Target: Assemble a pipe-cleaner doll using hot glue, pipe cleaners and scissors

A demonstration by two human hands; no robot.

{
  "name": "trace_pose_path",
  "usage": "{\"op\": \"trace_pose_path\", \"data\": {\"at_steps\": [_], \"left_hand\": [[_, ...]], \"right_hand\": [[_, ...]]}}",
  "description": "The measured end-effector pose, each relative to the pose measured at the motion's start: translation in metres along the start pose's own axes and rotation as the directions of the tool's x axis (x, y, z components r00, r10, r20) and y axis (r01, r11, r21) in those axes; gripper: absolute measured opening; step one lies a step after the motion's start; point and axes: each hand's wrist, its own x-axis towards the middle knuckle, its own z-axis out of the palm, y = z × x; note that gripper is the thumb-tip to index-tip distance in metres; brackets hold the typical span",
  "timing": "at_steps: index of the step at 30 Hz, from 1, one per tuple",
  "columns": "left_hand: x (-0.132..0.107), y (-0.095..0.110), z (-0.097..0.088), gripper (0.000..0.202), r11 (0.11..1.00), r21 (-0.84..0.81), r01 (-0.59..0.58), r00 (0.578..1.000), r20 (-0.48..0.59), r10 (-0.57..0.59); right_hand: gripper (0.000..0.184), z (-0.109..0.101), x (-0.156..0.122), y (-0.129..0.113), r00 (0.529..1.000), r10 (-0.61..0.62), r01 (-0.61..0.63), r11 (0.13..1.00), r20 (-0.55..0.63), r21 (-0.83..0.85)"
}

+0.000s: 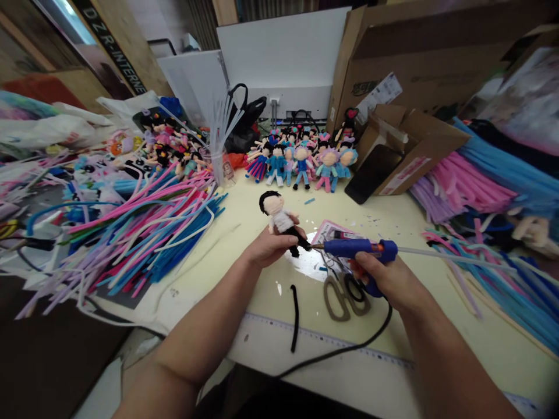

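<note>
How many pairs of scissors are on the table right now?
1. The scissors lie flat on the table just under the glue gun in the right hand. More could be buried under the pipe cleaner piles.

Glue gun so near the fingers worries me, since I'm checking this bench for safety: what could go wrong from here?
The glue gun nozzle meets the doll right beside the left hand, so a burn seems possible. Its cord hangs over the table edge and might snag. Glue could drip onto the scissors.
</note>
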Motion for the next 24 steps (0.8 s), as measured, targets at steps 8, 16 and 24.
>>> {"op": "trace_pose_path", "data": {"at_steps": [8,16,24], "left_hand": [[-0.0007,0.0017,0.0028,0.047,1.000,-0.015,0.018,0.999,-0.034,-0.019],[0.0001,0.0002,0.0034,0.048,1.000,-0.023,0.009,0.999,-0.044,-0.010],[0.0006,0.0001,0.0066,0.048,0.999,-0.034,-0.005,0.995,-0.095,0.002]], "right_hand": [[0.043,-0.0021,0.0008,0.0025,1.000,0.001,-0.001,1.000,-0.010,0.005],[0.043,0.0003,0.0000,-0.0019,1.000,-0.017,0.018,1.000,-0.019,0.025],[0.043,-0.0003,-0.0010,-0.0004,0.999,0.004,-0.003,1.000,-0.054,0.017]]}}
